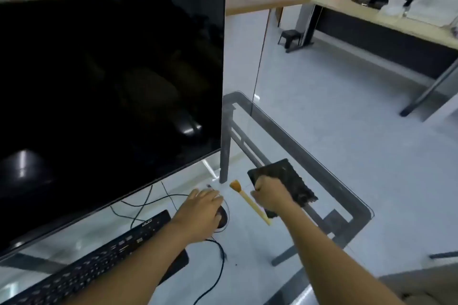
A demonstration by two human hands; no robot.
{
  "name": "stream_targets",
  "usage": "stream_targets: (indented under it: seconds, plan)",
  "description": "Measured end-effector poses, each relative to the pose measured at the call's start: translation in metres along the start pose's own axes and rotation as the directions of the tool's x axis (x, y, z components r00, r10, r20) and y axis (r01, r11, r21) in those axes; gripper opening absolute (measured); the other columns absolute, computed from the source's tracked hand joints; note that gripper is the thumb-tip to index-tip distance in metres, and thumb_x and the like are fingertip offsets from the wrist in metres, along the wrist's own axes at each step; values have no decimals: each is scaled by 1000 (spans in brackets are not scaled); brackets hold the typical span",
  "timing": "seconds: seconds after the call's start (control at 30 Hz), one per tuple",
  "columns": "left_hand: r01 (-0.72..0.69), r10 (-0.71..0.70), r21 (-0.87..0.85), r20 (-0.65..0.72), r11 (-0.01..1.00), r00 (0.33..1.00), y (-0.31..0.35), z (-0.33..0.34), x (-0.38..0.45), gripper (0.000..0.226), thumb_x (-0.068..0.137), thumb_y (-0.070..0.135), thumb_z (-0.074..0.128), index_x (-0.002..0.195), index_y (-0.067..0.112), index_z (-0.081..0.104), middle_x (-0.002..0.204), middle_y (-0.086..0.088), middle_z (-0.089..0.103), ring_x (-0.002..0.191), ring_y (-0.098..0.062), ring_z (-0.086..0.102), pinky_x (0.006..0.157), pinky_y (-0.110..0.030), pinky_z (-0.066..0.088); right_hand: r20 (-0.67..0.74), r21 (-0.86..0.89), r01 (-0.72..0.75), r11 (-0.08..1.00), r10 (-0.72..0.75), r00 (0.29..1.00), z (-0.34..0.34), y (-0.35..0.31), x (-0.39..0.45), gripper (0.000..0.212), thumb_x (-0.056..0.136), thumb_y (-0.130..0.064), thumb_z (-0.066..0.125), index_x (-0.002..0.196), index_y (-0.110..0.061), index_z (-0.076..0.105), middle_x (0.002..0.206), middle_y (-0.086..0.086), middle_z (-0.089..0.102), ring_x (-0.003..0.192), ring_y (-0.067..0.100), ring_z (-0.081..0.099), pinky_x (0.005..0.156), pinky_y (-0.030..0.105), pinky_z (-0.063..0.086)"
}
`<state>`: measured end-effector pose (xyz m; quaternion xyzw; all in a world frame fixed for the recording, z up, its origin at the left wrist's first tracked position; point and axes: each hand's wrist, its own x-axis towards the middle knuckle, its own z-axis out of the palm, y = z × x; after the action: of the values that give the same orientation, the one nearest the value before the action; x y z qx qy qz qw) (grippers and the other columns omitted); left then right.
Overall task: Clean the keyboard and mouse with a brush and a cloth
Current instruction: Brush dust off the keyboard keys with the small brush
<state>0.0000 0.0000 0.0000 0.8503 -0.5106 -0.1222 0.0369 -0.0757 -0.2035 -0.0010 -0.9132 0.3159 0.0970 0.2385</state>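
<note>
Black keys of the keyboard (104, 257) lie nearest, angled along the glass desk (322, 168) at the left, its cable trailing toward the near edge. Just beyond its right end the left hand (202, 208) rests over the mouse (222, 216), fingers straight and slightly spread, covering most of it so only its dark right edge shows; this looks like steadying it for wiping. To the right, the brush (249, 202) lies flat on the glass between the hands, bristles pointing far, probably set there within reach. The right hand (271, 197) curls its fingers round the near edge of the dark cloth (287, 183), which spreads beyond the knuckles. The monitor (106, 96) stands farthest left.
</note>
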Motion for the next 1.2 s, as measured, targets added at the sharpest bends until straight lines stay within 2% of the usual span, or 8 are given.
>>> stream_targets:
  seconds: [0.07, 0.17, 0.4, 0.6, 0.73, 0.9, 1.1, 1.2]
  plan:
    - [-1, -1, 49, 36, 999, 999, -2, 14, 3, 49, 98, 31, 39, 144, 14, 34, 153, -5, 28, 142, -21, 20, 118, -40, 10, 48, -26, -42, 999, 43, 998, 20, 4, -1, 15, 93, -29, 58, 87, -15, 55, 79, 0, 58, 67, 14, 54, 58, 24, 44]
    - [2, -6, 90, 52, 996, 999, -5, 31, 7, 49, 98, 30, 39, 144, 14, 33, 152, -4, 28, 142, -21, 19, 118, -43, 7, 2, -16, -66, 998, 66, 998, 44, 8, -1, 29, 90, -34, 64, 107, -12, 57, 102, 3, 59, 86, 19, 63, 75, 29, 54]
    - [38, -37, 13, -51, 999, 998, -5, 27, -1, 50, 99, 26, 39, 146, 12, 30, 155, -6, 24, 144, -20, 13, 119, -41, 4, -83, 135, -25, 991, 37, 996, 53, -14, 3, 21, 95, -30, 55, 94, -9, 56, 81, 5, 66, 71, 20, 64, 63, 34, 56]
    - [229, -263, -190, -179, 955, 948, -45, 22, -75, 46, 98, 23, 40, 143, 15, 38, 152, 0, 32, 142, -15, 19, 117, -31, 0, -22, 337, 191, 922, -195, 981, 50, -92, -23, 4, 95, -30, 54, 92, -32, 52, 63, 2, 67, 61, 11, 63, 53, 13, 41]
    - [371, -439, -271, -263, 888, 859, -95, 25, -165, 41, 94, 21, 46, 135, 14, 50, 141, -4, 47, 134, -21, 36, 116, -32, 18, 197, 618, 115, 778, -296, 935, 57, -157, -59, 25, 100, -13, 45, 91, -18, 68, 50, 2, 63, 71, 5, 69, 66, 9, 45]
    - [610, -699, -343, -310, 714, 644, -141, 44, -279, 36, 83, 10, 62, 119, 9, 64, 123, -8, 61, 117, -27, 54, 106, -40, 38, 403, 805, -66, 590, -461, 790, 74, -223, -95, 24, 95, 0, 49, 106, -12, 67, 76, 4, 70, 82, 16, 66, 76, 29, 51]
    - [714, -861, -487, -218, 503, 459, -155, 64, -364, 53, 86, 22, 61, 136, 11, 48, 139, -6, 47, 127, -28, 44, 111, -38, 32, 237, 683, 303, 664, -595, 768, 125, -286, -127, 10, 92, -19, 64, 97, -25, 69, 76, -5, 69, 68, 10, 61, 71, 27, 51]
    - [657, -850, -575, -142, 487, 506, -155, 74, -379, 84, 84, 48, 61, 150, 18, 19, 156, 3, 18, 144, -18, 15, 119, -37, 9, 117, 561, 488, 669, -647, 753, 152, -306, -140, 10, 92, -29, 62, 95, -32, 71, 88, 2, 68, 78, 13, 65, 75, 30, 54]
